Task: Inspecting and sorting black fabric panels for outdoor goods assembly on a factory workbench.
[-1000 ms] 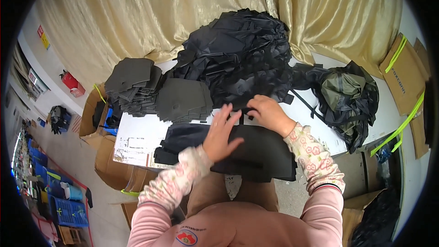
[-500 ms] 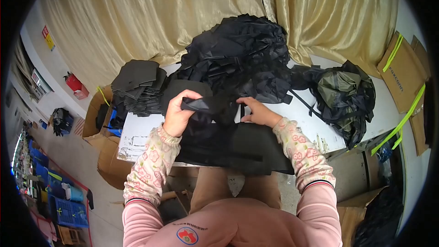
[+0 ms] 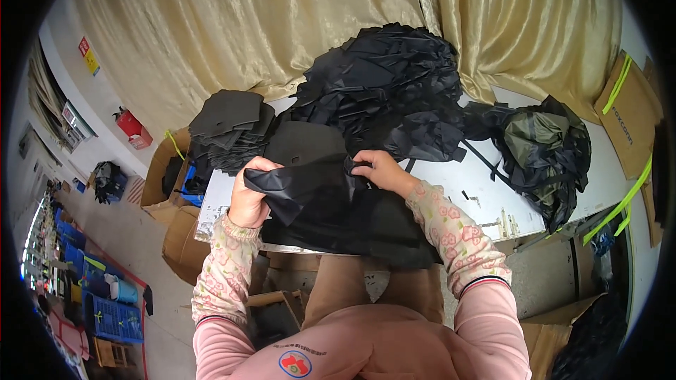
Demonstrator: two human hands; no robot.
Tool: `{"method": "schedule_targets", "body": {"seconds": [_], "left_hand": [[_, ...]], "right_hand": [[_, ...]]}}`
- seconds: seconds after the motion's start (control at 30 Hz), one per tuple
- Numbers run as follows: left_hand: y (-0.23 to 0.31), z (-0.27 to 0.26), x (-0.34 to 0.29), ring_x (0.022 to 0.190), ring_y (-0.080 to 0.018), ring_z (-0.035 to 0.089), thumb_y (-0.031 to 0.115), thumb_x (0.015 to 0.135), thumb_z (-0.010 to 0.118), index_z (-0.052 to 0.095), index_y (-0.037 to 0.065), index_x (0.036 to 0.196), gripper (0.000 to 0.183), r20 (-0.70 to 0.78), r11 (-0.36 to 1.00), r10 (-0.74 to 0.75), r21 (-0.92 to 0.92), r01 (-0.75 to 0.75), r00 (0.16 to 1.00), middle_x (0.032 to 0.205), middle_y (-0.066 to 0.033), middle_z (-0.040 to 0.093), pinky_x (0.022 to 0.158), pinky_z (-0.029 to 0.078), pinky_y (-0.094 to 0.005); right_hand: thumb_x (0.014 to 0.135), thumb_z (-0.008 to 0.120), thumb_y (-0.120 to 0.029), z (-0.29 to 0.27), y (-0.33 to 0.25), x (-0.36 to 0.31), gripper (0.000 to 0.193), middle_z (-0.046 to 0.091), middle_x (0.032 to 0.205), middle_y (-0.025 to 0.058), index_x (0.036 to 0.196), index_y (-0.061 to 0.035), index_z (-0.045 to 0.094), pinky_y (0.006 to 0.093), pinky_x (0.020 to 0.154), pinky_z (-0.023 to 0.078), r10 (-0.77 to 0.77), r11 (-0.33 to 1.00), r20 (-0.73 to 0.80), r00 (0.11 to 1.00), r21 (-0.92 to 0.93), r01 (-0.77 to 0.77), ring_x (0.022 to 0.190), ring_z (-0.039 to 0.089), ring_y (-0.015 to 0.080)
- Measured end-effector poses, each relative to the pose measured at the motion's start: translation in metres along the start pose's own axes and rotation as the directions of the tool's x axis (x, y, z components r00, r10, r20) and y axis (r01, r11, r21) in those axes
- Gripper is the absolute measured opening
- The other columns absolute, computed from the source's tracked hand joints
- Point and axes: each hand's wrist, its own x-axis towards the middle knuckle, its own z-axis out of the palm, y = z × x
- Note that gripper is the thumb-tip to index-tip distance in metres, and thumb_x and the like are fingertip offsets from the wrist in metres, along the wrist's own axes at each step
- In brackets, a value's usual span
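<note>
Both hands grip one black cloth piece (image 3: 303, 186) over the tabletop's (image 3: 486, 193) near edge: left hand (image 3: 250, 200) at nine o'clock, right hand (image 3: 377, 169) at two. Best keep it taut, edges aligned.

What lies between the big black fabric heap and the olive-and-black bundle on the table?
In the head view, bare table with a black strap lies between heap and bundle.

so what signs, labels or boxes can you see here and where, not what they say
Wall sign: upper left, small red and yellow rectangle.
Flat cardboard sheets: far right, brown, green straps.
Open cardboard boxes: left of table, brown.
Blue crates: lower left floor.
</note>
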Motion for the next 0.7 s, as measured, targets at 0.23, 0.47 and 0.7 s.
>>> {"method": "schedule_targets", "body": {"seconds": [0.23, 0.47, 0.7], "left_hand": [[0.051, -0.075, -0.018, 0.134, -0.0278, 0.035, 0.033, 0.057, 0.089, 0.012, 0.007, 0.149, 0.122, 0.392, 0.77, -0.575, 0.555, 0.314, 0.718, 0.145, -0.0175, 0.034, 0.111, 0.024, -0.0397], [0.015, -0.005, 0.023, 0.121, -0.0214, 0.049, 0.007, 0.086, 0.062, 0.027, 0.004, 0.145, 0.069, 0.542, 0.906, -0.372, 0.387, 0.169, 0.754, 0.145, -0.0119, 0.036, 0.101, 0.04, -0.034], [-0.006, 0.022, 0.016, 0.095, -0.0064, 0.057, 0.003, 0.084, 0.066, 0.059, -0.001, 0.111, 0.028, 0.603, 0.753, -0.629, 0.316, 0.578, 0.491, 0.103, -0.0013, 0.062, 0.082, 0.046, -0.023]], "right_hand": [[0.081, 0.069, -0.016, -0.041, -0.09, -0.003, 0.025, 0.065, 0.082, 0.017, 0.096, 0.001, 0.06, 0.034, 0.068, 0.048, -0.079, 0.985, 0.173, 0.982, -0.135, 0.104, 0.076, 0.062, 0.0334], [0.079, 0.071, -0.024, -0.029, -0.2, 0.004, 0.026, 0.064, 0.077, 0.015, 0.094, -0.0039, 0.064, 0.0365, 0.062, 0.046, -0.186, 0.941, 0.595, 0.781, -0.121, 0.316, 0.069, 0.062, 0.0324], [0.077, 0.071, -0.019, -0.055, -0.22, 0.01, 0.019, 0.064, 0.073, 0.014, 0.086, -0.0042, 0.065, 0.0356, 0.06, 0.046, -0.055, 0.905, 0.601, 0.797, -0.307, 0.294, 0.067, 0.061, 0.0319]]}}
